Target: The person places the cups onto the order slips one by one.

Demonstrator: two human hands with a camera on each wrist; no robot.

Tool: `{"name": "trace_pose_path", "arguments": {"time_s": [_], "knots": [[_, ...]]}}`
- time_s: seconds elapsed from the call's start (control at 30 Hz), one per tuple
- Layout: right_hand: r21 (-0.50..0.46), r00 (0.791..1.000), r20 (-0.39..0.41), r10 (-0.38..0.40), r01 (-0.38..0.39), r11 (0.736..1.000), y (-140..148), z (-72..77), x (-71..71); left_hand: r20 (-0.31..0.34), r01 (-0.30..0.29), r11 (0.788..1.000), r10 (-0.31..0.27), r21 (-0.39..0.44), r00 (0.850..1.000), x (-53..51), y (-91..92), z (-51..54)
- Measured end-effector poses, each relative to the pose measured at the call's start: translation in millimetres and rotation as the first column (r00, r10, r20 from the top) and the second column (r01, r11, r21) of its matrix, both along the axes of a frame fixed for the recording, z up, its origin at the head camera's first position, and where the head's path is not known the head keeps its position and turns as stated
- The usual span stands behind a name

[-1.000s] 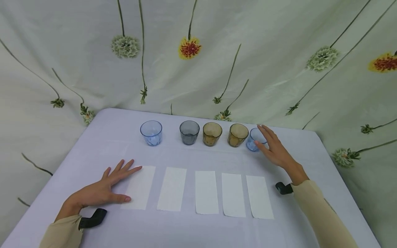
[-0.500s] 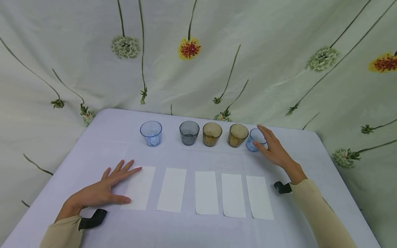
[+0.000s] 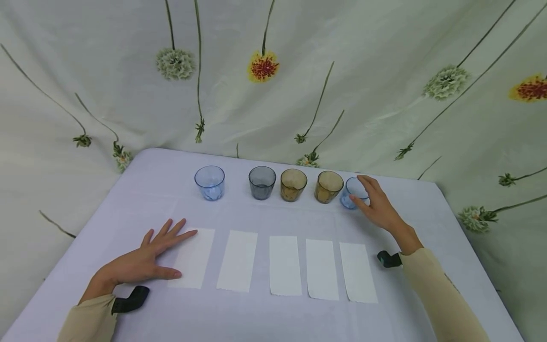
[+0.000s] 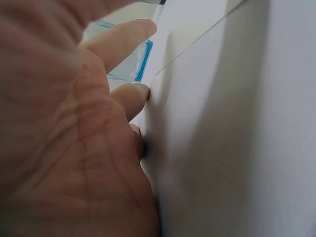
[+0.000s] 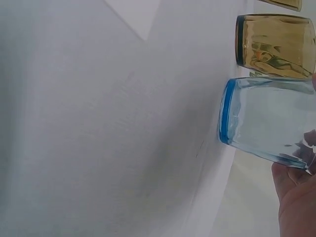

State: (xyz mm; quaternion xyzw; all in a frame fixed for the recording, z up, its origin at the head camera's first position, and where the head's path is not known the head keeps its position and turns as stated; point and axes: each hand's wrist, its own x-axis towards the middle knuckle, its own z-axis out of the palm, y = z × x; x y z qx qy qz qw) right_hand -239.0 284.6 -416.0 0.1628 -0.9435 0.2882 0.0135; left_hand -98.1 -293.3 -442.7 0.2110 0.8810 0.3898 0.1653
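Note:
My left hand (image 3: 138, 261) lies spread on the table, its index fingertip and thumb tip over the leftmost white paper (image 3: 194, 261). At the right end of a row of glasses, my right hand (image 3: 382, 209) grips a light blue glass (image 3: 348, 198) near its rim, thumb on the near left side and fingers on the far right. The right wrist view shows this upright glass (image 5: 266, 118) between thumb and fingers, close beside an amber glass (image 5: 276, 44). In the left wrist view the left palm (image 4: 89, 148) faces the white surface.
Along the back stand another blue glass (image 3: 210, 185), a grey glass (image 3: 262, 184) and two amber glasses (image 3: 293, 186). Several more white papers (image 3: 237, 261) lie in a row across the white table (image 3: 256, 318). A flower-print cloth (image 3: 363, 95) hangs behind.
The head view has shifted very slightly. Both hands hold nearly the same places, and the glasses and papers have not visibly moved.

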Motion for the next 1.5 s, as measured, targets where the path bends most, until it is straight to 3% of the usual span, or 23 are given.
{"name": "trace_pose_path", "arguments": {"time_s": [0.23,0.7,1.5], "knots": [[-0.019,1.000,-0.026,-0.010,0.009,1.000,3.6,-1.0,3.8,0.014,-0.009,1.000,0.009,-0.014,1.000,-3.3,0.1,0.4],[-0.030,0.997,-0.074,-0.021,0.019,0.999,8.0,2.8,22.0,0.016,-0.015,1.000,0.015,-0.015,1.000,-0.6,-0.2,-1.9],[-0.047,0.994,-0.106,-0.024,0.019,0.999,13.6,4.8,67.8,0.018,-0.019,1.000,0.020,-0.014,1.000,-2.0,-0.2,-2.2]]}}
